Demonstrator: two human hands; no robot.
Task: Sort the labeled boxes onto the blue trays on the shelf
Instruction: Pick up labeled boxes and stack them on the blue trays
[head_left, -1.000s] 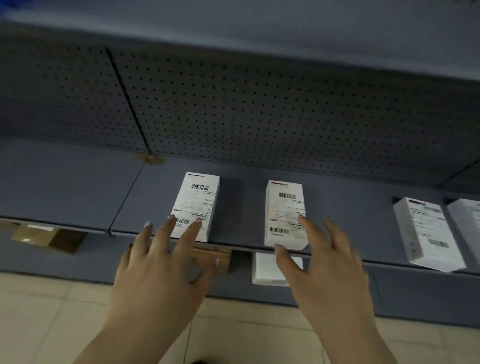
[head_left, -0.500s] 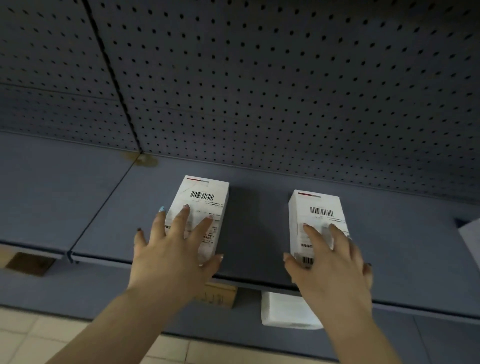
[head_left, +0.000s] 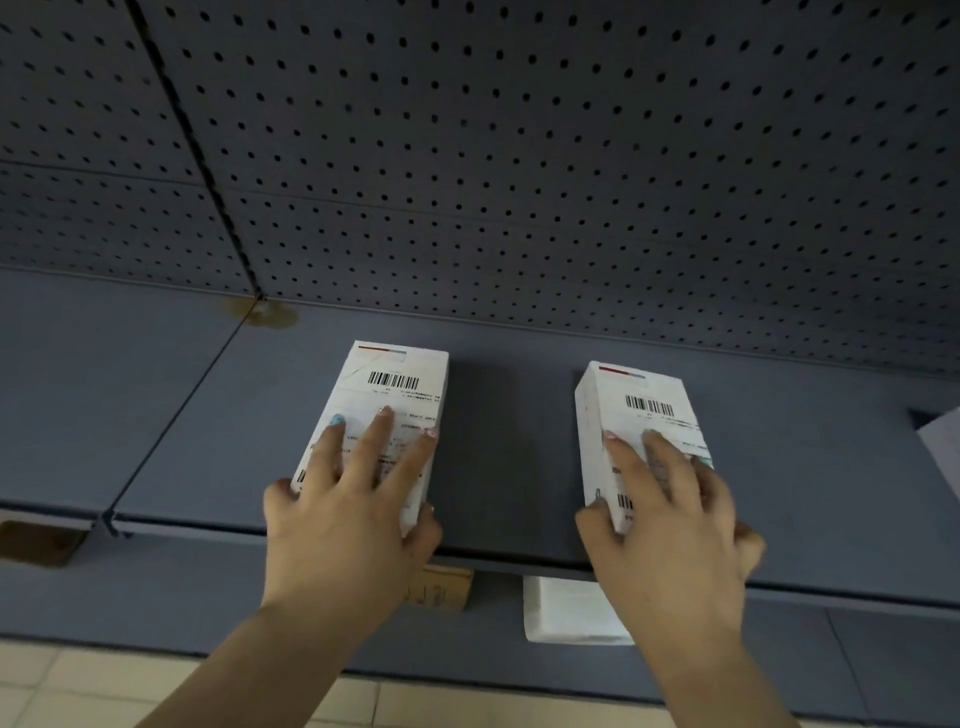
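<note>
Two white labeled boxes with barcodes lie flat on the blue-grey shelf (head_left: 509, 415). My left hand (head_left: 348, 514) clasps the near end of the left box (head_left: 400, 379), fingers spread over its label and thumb at its right edge. My right hand (head_left: 675, 525) grips the right box (head_left: 634, 395) the same way, thumb on its left side and fingers across the top. The near ends of both boxes are hidden under my hands.
A perforated back panel (head_left: 519, 156) rises behind the shelf. Another white box's corner (head_left: 943, 441) shows at the far right. Below the shelf edge sit a white box (head_left: 566, 608) and a brown cardboard box (head_left: 441, 587). Tiled floor lies beneath.
Both hands reached forward from the shelf edge and closed over the two boxes. The view moved closer, and the right-hand boxes slid mostly out of frame.
</note>
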